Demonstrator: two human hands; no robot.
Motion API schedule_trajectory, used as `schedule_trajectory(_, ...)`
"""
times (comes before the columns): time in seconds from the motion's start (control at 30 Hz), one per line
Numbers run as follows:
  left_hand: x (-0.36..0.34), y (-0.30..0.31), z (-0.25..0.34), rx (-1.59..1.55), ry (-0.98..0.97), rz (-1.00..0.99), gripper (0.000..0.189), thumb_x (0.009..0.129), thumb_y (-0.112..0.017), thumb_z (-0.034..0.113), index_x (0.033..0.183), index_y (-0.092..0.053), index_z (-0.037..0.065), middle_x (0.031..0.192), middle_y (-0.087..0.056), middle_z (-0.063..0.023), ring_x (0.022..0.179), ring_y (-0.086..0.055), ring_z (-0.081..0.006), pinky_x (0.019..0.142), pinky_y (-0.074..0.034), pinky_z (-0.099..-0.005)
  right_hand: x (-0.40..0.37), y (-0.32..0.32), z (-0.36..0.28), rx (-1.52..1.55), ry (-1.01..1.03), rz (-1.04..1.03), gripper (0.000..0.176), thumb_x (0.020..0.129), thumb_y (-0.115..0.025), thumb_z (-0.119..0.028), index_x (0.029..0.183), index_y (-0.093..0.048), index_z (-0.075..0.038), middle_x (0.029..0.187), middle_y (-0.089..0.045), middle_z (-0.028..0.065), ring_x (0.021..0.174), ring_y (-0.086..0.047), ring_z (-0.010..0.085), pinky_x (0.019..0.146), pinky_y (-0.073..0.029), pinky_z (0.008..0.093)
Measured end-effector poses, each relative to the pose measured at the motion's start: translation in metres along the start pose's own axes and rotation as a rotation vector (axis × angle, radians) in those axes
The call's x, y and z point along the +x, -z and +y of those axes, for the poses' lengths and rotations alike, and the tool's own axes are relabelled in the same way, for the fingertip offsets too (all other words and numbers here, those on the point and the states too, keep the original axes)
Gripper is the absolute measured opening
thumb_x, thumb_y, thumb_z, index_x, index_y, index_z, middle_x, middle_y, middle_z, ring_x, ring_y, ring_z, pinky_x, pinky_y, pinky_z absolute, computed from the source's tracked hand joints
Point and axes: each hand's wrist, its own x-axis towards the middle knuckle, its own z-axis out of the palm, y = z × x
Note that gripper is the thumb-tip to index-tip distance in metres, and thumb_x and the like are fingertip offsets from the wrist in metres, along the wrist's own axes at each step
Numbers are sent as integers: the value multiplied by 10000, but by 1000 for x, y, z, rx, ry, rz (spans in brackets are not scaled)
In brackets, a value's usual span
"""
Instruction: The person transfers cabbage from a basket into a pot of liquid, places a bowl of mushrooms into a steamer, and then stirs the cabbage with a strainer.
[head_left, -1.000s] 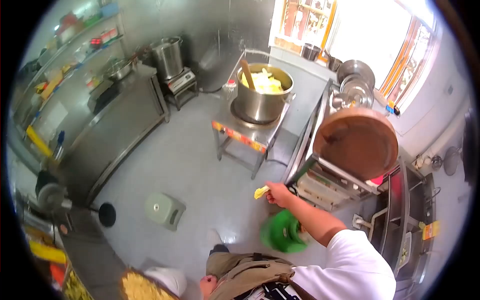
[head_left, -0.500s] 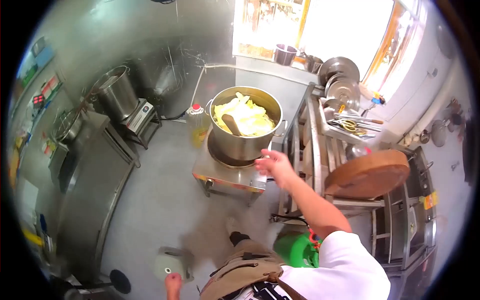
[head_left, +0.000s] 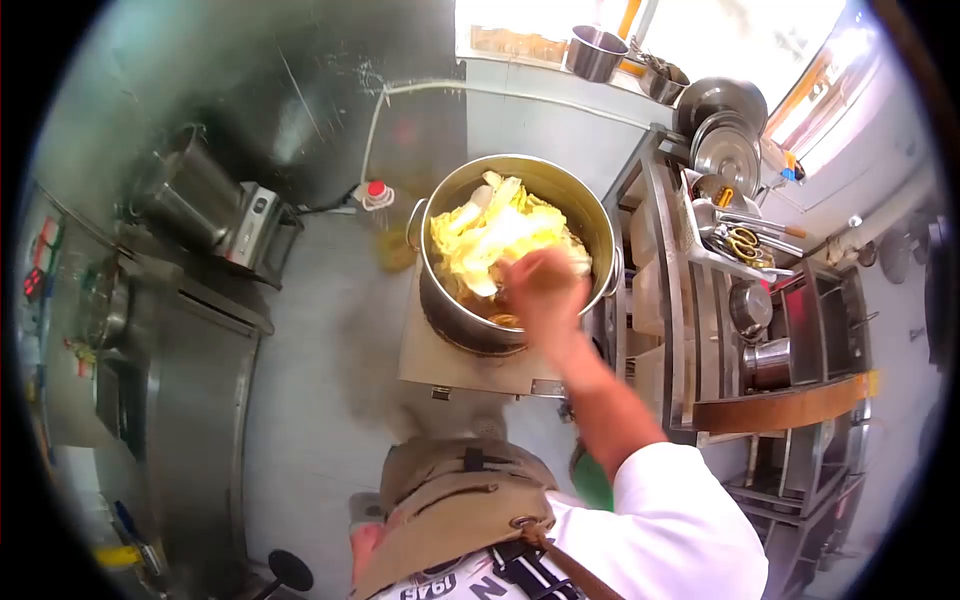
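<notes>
A large steel stockpot [head_left: 470,318] stands on a low metal burner stand [head_left: 425,365]. It is heaped with pale yellow cabbage leaves [head_left: 490,225], with brownish liquid low at the near side. Over the near right part of the pot is my right hand [head_left: 545,290], blurred and curled closed where the wooden paddle's handle stood; the hand hides the paddle. At my left side, my left hand [head_left: 366,547] is partly hidden by my brown bag, and its fingers cannot be made out.
A red-capped plastic bottle [head_left: 378,197] stands left of the pot. To the right, a metal rack [head_left: 680,330] carries a utensil basket [head_left: 722,250] and a round wooden board [head_left: 785,405]. Another steel pot [head_left: 190,195] and a steel cabinet [head_left: 205,390] are at left.
I have come closer to the pot. My right hand has moved from beside the pot to over the leaves and closed. The paddle handle is no longer visible. My left hand is now more hidden.
</notes>
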Motion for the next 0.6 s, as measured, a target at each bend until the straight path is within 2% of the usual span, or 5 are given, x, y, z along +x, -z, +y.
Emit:
schedule_trajectory(0.13, 86, 43, 30, -82, 29, -97, 180, 778, -524, 88, 608, -554, 39, 543, -514, -52, 448, -488, -159, 390, -369, -297, 128, 10, -44, -128, -255, 84, 349, 876, -628, -332, 729, -525, -33, 624, -560, 56, 532, -572, 151, 496, -471, 302)
schedule_trajectory(0.23, 166, 81, 52, -188, 70, -156, 183, 778, -518, 82, 601, -540, 43, 534, -503, -58, 431, -478, -162, 371, -355, -298, 210, -2, -44, 124, -438, 157, 387, 852, -681, -356, 807, -473, -33, 629, -476, 52, 512, -508, 180, 471, -460, 329)
schedule_trajectory(0.43, 291, 133, 96, -366, 236, -180, 193, 779, -505, 70, 588, -513, 52, 518, -481, -70, 398, -459, -170, 333, -329, -300, 307, -40, -39, -74, -618, 171, 399, 842, -696, -352, 894, -469, -28, 660, -469, 39, 542, -500, 161, 496, -479, 326)
schedule_trajectory(0.47, 316, 134, 83, -386, 209, -188, 190, 775, -506, 71, 586, -509, 48, 514, -479, -66, 389, -453, -168, 332, -326, -296, 314, -51, -43, -106, -608, 156, 405, 839, -698, -356, 900, -470, -27, 670, -471, 38, 544, -499, 157, 501, -484, 325)
schedule_trajectory(0.6, 375, 129, 28, -185, -408, -313, 171, 776, -510, 63, 606, -506, 57, 529, -481, -61, 393, -460, -166, 333, -320, -290, 329, -94, -50, -226, -536, -27, 490, 806, -726, -386, 957, -490, 16, 720, -499, 52, 553, -508, 137, 518, -504, 307)
